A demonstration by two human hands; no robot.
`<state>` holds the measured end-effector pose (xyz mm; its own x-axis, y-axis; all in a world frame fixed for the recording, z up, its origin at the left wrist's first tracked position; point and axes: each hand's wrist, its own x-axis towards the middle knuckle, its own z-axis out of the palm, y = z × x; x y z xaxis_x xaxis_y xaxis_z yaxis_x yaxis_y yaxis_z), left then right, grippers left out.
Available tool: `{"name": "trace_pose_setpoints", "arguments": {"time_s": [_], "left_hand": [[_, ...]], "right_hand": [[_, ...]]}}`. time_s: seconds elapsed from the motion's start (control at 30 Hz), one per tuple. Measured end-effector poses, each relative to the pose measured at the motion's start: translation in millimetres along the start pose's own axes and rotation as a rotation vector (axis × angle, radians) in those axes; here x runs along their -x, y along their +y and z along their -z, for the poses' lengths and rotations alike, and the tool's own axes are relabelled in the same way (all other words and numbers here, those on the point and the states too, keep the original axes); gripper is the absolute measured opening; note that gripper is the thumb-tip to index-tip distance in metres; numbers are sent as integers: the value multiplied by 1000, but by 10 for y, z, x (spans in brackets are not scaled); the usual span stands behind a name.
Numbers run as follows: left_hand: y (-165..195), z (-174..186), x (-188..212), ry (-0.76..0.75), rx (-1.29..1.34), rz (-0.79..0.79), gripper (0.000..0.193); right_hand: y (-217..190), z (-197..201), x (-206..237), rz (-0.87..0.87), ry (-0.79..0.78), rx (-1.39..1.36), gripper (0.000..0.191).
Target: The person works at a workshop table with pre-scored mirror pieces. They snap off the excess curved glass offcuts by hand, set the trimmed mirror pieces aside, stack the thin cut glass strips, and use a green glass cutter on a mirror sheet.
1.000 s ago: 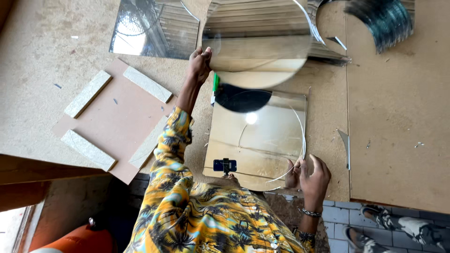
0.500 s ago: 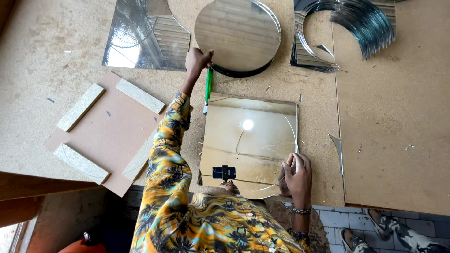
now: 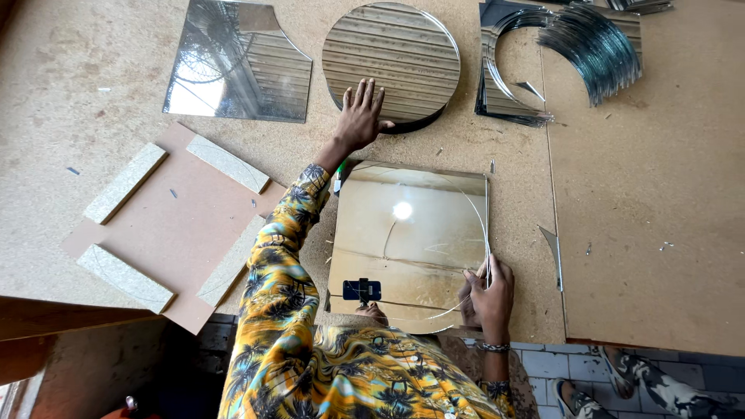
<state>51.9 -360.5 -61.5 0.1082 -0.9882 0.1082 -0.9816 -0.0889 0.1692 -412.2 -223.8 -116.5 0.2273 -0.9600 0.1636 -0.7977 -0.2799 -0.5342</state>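
Left hand (image 3: 361, 116) laid flat, fingers spread, on lower edge of round cut mirror disc (image 3: 392, 58) at upper centre. Right hand (image 3: 489, 291) pinched on thin offcut at right edge of square mirror sheet (image 3: 407, 240), lower centre on chipboard table (image 3: 644, 194). Offcut best kept low, peeled slowly along scored curve; disc pressed evenly.

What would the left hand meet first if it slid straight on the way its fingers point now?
The left hand lies flat with its fingertips already on the near edge of the round mirror. Going straight on, it would cross that mirror's face first; beyond it only bare board table shows.
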Motion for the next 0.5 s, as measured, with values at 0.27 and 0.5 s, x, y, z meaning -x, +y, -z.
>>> {"name": "trace_pose_setpoints", "arguments": {"time_s": [0.27,0.5], "left_hand": [[19,56,-46,13,19,1,92],[38,234,14,-15,74,17,90]], "right_hand": [[147,-72,-19,-5,43,-102,69],[121,-142,-37,-74,102,-149,63]]}}
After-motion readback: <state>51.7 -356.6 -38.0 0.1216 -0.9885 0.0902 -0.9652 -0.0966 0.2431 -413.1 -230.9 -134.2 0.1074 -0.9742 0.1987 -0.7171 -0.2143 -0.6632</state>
